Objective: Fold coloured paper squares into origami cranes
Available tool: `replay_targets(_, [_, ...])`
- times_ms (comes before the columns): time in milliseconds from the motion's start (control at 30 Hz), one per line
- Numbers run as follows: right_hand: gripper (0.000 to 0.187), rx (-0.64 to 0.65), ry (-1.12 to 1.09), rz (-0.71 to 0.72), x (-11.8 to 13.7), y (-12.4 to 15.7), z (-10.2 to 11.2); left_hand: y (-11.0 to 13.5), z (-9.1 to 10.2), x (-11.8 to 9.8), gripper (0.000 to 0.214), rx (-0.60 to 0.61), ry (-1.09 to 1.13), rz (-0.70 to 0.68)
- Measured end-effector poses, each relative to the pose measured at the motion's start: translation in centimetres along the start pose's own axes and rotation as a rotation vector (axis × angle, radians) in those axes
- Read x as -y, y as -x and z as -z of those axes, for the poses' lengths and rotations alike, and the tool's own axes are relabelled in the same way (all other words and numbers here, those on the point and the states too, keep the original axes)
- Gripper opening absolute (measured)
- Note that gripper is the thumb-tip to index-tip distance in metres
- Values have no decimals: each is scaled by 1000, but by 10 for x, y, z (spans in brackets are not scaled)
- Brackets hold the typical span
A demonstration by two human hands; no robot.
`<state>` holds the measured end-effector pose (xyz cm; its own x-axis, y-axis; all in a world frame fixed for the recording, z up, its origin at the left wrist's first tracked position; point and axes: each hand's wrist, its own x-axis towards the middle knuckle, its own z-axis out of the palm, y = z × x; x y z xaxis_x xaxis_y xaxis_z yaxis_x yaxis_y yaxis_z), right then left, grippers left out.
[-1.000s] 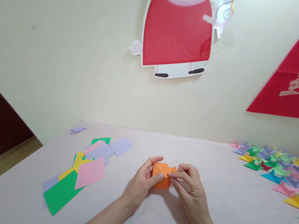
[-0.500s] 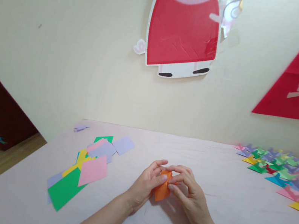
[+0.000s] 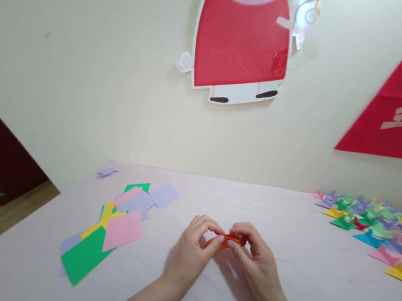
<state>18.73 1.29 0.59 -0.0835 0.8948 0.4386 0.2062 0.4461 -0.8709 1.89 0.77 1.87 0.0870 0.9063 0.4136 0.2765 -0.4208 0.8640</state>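
A small folded piece of orange paper (image 3: 224, 244) is pinched between both hands, just above the table. My left hand (image 3: 196, 242) grips its left end, thumb in front and fingers curled behind. On the other end, my right hand (image 3: 256, 255) has thumb and fingers closed. Seen nearly edge-on, the paper looks like a thin strip with a darker red-orange fold along its top. The fingers cover both its ends.
On the left lie loose coloured paper sheets, among them a green sheet (image 3: 86, 256) and a pink sheet (image 3: 123, 231). Rows of folded paper figures (image 3: 383, 232) stand on the right. The wall (image 3: 225, 144) rises behind the table (image 3: 162, 288).
The orange paper has turned from facing me to nearly edge-on. My left fingers have closed in behind it, and my right hand has shifted to its right end.
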Motion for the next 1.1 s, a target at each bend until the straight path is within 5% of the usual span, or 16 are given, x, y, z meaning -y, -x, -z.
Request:
replay_targets(633, [23, 31, -161, -195, -7, -3, 0, 0, -2, 2, 6, -8, 41, 35])
replay_targets(1100, [16, 46, -164, -206, -5, -2, -1, -1, -3, 3, 7, 1, 22, 39])
